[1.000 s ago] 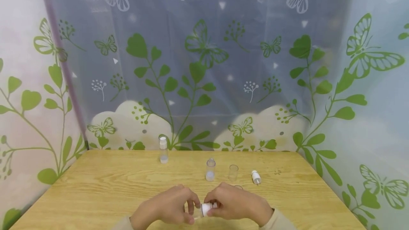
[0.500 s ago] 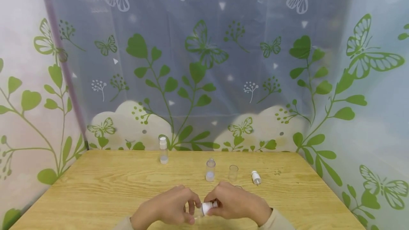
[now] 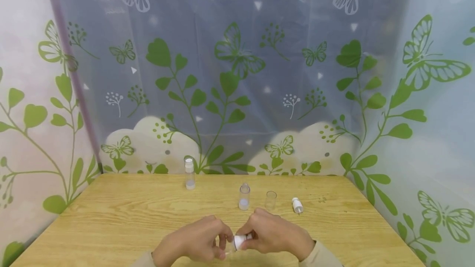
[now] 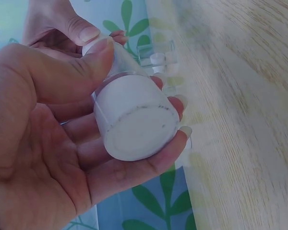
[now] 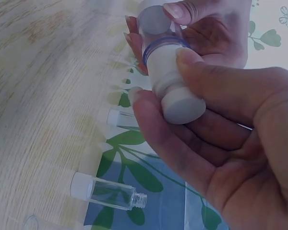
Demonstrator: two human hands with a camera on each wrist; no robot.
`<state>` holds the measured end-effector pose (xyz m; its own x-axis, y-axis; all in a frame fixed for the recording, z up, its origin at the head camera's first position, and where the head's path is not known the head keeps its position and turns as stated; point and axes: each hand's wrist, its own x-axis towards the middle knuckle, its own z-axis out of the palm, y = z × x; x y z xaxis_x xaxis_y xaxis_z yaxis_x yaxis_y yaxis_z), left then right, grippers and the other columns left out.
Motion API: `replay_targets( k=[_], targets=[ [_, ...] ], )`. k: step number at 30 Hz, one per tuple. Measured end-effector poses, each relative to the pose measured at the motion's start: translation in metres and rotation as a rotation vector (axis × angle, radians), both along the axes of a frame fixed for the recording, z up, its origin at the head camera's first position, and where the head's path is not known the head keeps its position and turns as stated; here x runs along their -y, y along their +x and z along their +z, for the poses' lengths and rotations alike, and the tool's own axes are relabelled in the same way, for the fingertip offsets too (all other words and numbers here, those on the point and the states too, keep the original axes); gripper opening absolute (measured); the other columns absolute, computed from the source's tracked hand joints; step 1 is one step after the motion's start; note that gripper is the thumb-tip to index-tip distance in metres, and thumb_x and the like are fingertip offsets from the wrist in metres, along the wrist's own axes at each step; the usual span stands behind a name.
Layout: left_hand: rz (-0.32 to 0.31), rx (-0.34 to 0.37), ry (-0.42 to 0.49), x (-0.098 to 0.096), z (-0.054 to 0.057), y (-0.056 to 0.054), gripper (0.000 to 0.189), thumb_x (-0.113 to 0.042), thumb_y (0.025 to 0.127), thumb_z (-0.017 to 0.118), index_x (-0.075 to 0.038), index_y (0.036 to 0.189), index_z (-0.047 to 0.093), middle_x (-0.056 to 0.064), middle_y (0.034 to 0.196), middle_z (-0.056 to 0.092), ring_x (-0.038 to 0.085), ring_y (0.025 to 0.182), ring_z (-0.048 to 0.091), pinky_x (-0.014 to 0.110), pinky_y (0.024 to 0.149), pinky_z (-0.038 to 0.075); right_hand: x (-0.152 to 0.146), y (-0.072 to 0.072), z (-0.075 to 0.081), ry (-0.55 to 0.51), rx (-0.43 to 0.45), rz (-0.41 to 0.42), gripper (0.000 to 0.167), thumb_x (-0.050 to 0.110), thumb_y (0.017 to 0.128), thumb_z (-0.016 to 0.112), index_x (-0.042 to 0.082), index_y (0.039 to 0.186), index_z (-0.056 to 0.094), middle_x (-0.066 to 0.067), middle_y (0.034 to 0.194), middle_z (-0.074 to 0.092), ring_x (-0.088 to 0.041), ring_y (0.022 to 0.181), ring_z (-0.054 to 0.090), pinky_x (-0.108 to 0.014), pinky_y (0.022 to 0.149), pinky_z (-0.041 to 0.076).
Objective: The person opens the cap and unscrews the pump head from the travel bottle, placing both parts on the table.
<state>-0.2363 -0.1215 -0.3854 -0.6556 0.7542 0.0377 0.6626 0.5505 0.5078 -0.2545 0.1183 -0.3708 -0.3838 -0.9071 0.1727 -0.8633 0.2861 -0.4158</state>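
My left hand (image 3: 202,240) grips the clear, white-based body of a small pump bottle (image 4: 137,115), its thumb on the side and fingers underneath. The bottle lies sideways between both hands, held close over the table. My right hand (image 3: 272,234) pinches the white pump top (image 5: 170,72) at the other end between thumb and fingers. A bluish rim (image 5: 161,45) circles the bottle where the white top meets the clear body. In the head view the fingers hide most of the bottle.
Beyond the hands, an uncapped clear bottle (image 3: 243,197) with a bare neck stands on the wooden table (image 3: 148,205). Right of it are a clear cap (image 3: 271,200) and a loose white pump (image 3: 297,205) lying tilted. A white-topped bottle (image 3: 190,174) stands at the back left.
My right hand has turned slightly at the pump top, its knuckles rising a little and covering a clear rim that showed behind it. The left hand keeps its hold.
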Motion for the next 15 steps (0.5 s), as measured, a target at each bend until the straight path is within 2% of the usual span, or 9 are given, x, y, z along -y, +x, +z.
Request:
replay_targets(
  k=[3,10,15],
  targets=[
    [-0.003,-0.006,-0.006,-0.0003,0.0005,0.0005,0.026,0.002,0.082,0.076,-0.004,0.108,0.077,-0.011,0.079,0.073,-0.008,0.067,0.064,0.011,0.066,0.052,0.0000,-0.0004,-0.0005,-0.001,-0.003,0.008,0.010,0.012,0.097,0.070,0.012,0.098,0.080,-0.003,0.069,0.073,0.018,0.052,0.033,-0.005,0.050,0.030],
    [-0.004,-0.006,-0.005,0.0003,0.0010,0.0009,0.026,0.003,0.081,0.075,-0.004,0.106,0.077,-0.011,0.076,0.072,-0.010,0.064,0.061,0.011,0.066,0.052,0.0001,-0.0013,-0.0024,-0.007,-0.017,0.008,0.012,0.012,0.096,0.071,0.012,0.104,0.081,-0.003,0.074,0.077,0.019,0.053,0.039,-0.003,0.050,0.033],
    [-0.023,0.028,0.007,0.0020,0.0006,0.0008,0.029,0.006,0.081,0.073,-0.002,0.109,0.076,-0.010,0.080,0.074,-0.010,0.063,0.061,0.011,0.065,0.053,0.0003,-0.0008,-0.0023,-0.011,-0.028,0.009,0.011,0.012,0.095,0.074,0.012,0.104,0.081,0.000,0.078,0.078,0.019,0.056,0.045,-0.003,0.053,0.038]
  ],
)
